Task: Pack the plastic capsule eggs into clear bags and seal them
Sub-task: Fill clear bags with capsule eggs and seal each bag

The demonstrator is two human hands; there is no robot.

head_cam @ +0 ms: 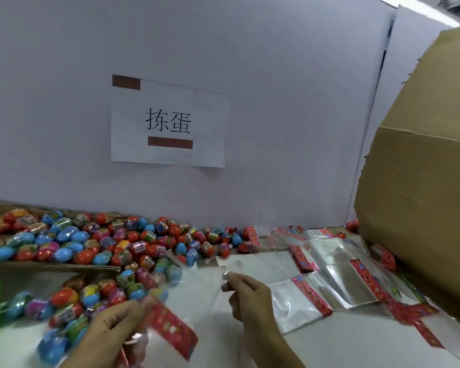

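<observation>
White partition boards back a pale table, and near its front edge lies the bag now in hand, a clear sleeve with a red printed header. The left hand pinches that header between thumb and curled fingers; the right hand pinches something thin at the bag's clear end, probably its film or a sealing strip, though blur hides which. Whether eggs are already inside is not clear. The film looks light, limp and slippery, so it should be held by the stiffer header and the mouth edge, not the middle, which would likely crumple or slide. Just beside the left hand spreads the pile of eggs, red, blue and wrapped ones, smooth and hard, likely to roll if nudged; each is best cupped round its middle. To the right lie spare bags, overlapping, and beyond them a tilted carton. On the board hangs a paper sign.
</observation>
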